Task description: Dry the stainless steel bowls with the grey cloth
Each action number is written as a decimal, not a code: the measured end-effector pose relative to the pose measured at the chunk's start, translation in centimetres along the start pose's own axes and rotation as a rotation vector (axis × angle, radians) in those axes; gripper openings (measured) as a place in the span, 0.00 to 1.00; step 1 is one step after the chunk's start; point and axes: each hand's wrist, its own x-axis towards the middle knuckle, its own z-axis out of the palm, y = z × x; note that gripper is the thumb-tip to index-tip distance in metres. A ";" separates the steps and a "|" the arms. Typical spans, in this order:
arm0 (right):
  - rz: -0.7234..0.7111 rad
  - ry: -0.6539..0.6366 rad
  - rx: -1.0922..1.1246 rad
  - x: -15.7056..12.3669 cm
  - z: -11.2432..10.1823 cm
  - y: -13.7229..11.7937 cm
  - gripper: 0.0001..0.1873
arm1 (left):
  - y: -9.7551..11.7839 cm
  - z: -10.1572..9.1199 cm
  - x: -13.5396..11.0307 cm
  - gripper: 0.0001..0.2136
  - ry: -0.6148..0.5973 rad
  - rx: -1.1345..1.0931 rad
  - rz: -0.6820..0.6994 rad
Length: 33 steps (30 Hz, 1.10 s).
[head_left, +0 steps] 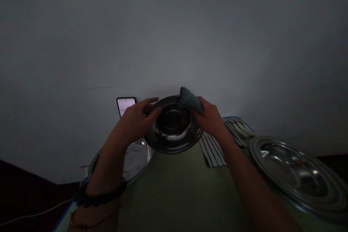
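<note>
A round steel plate (pixel 174 141) is held up, tilted toward me, above the far part of the table. My left hand (pixel 137 119) grips its left rim, fingers curled over the edge. At the plate's upper right rim, my right hand (pixel 210 117) holds a grey textured cloth (pixel 189 99) against the metal. A dark beaded bracelet sits on my left wrist.
A second steel plate (pixel 136 159) lies on the table under my left arm, and a large one (pixel 299 174) lies at the right. A row of pale-handled cutlery (pixel 214 148) lies beyond my right wrist. A lit phone (pixel 125 106) leans against the wall. The green table (pixel 179 195) stretches toward me.
</note>
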 end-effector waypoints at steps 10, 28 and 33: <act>0.098 -0.030 -0.046 -0.6 0.7 -1.7 0.17 | 0.4 0.1 -0.2 0.20 -0.057 -0.036 0.116; 0.382 0.160 0.238 -0.5 2.7 -0.6 0.23 | 1.9 1.6 -0.4 0.16 0.471 -0.457 0.040; 0.583 0.203 0.725 -0.8 4.7 0.0 0.24 | 3.1 3.8 -0.4 0.16 0.629 -0.726 0.082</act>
